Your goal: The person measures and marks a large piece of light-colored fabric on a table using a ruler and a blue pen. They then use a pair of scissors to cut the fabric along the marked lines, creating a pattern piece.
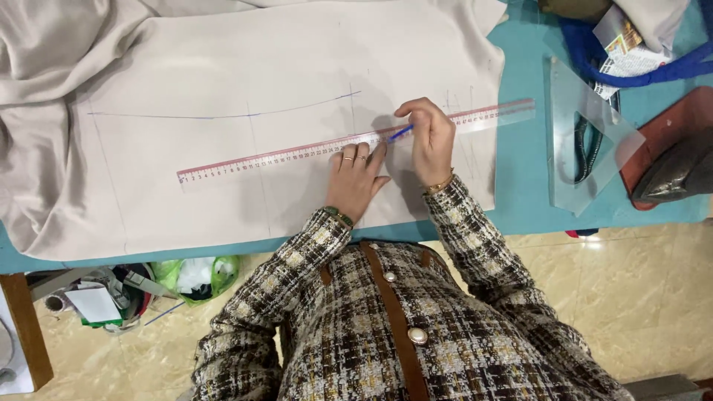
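Pinched between the fingertips of the right hand [431,141], a blue pen [399,133] sits with its tip against the edge of a long clear ruler [349,145] with a pink scale. That hand is closed around the pen. The left hand [355,178] lies flat and open, fingers spread, pressing the ruler down onto a beige fabric panel [282,89] just beside the pen tip; it holds nothing.

The ruler runs slantwise across the panel, its far end reaching over the teal table [535,186]. The panel lies smooth in the middle and bunches into folds at the left. It already carries one long curved blue line and several faint straight ones.

The risk, as I judge it, is slip: the left hand pins the ruler at one spot only, so pen pressure could pivot the long free end and skew the line. The soft cloth could also drag and ripple under the tip.

Counted: one ruler, one pen, one fabric panel, two hands. To the right lie one clear set square [587,141], what seems to be one pair of scissors [590,148] seen dimly through it, and one dark iron [679,171] on a reddish pad.
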